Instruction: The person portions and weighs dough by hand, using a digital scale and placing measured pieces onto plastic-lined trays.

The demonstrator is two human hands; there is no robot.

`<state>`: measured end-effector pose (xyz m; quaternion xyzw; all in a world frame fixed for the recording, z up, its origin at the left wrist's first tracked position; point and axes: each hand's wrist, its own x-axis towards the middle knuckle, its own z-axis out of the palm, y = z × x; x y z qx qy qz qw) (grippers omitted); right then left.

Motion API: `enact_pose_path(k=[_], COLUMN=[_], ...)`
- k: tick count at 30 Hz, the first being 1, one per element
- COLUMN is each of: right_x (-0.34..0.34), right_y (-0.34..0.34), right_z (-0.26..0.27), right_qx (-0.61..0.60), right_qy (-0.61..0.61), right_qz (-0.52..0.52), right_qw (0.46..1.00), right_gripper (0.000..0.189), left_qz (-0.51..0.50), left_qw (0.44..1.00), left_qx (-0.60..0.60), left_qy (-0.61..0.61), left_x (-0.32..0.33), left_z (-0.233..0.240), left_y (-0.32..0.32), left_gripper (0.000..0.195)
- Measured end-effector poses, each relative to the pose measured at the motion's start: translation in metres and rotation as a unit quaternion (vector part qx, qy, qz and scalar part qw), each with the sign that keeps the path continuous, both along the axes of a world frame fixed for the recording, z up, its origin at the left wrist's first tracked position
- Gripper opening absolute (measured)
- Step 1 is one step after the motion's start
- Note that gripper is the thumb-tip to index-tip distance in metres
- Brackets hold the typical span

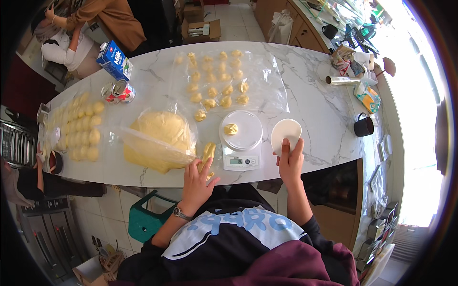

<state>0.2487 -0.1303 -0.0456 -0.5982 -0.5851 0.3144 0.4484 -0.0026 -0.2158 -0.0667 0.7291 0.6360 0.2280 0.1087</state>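
My right hand (291, 162) grips a cream-white dough scraper (284, 131), held just right of a white digital kitchen scale (247, 141). One small lump of yellow dough (231, 129) sits on the scale's round platform. With fingers spread, my left hand (198, 184) touches a strip of yellow dough (209, 152) at the table's near edge. Left of that strip lies a large slab of yellow dough (154, 143), partly covered by clear plastic film (161, 144). A single dough lump (200, 114) rests between slab and scale.
Beyond the scale, several dough lumps (226, 90) lie under a plastic sheet (266, 77). Rows of smooth dough balls (84, 128) sit at left under film. A milk carton (115, 60) and opened cans (123, 92) stand behind. A black mug (364, 126) is at right. Other people are at left.
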Motion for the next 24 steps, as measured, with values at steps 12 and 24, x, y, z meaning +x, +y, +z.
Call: enact_pose_path(k=[12,24], right_x=[-0.017,-0.012], right_y=[-0.004,-0.039], right_z=[0.003,-0.001], right_qx=[0.007,-0.052], right_qy=[-0.007,-0.02], right_qz=[0.0,-0.118], right_qw=[1.0,0.991], right_gripper=[0.021,0.022], left_qz=[-0.136,0.135], left_qw=[0.97,0.987], left_qx=[-0.012,-0.071], left_qy=[-0.202,0.041], left_x=[0.012,-0.186], left_z=[-0.013,-0.06], left_y=[0.147,0.3], left_gripper=[0.03,0.026])
